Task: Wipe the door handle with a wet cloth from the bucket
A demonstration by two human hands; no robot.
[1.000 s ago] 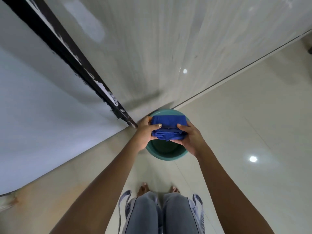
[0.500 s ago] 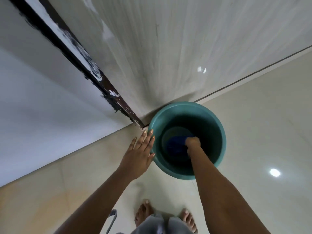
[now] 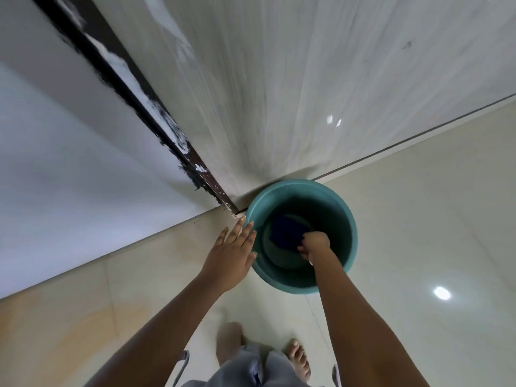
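A teal bucket [image 3: 347, 216] stands on the pale tiled floor against the foot of a light grey door [image 3: 279, 79]. Deep inside it lies a dark blue cloth [image 3: 286, 229]. My right hand [image 3: 315, 244] reaches down into the bucket, fingers closed on the cloth's near edge. My left hand [image 3: 231, 252] hovers flat, fingers spread, just outside the bucket's left rim, holding nothing. No door handle is in view.
A dark, paint-flecked door frame [image 3: 134, 88] runs diagonally down to the floor just left of the bucket, with a white wall [image 3: 55, 163] to its left. My bare feet [image 3: 298, 356] stand on the glossy tiles [image 3: 432, 219] below the bucket.
A second ago both hands held the folded cloth above the bucket. My right hand has since pushed it down inside, my left hand let go, and the view has dropped closer.
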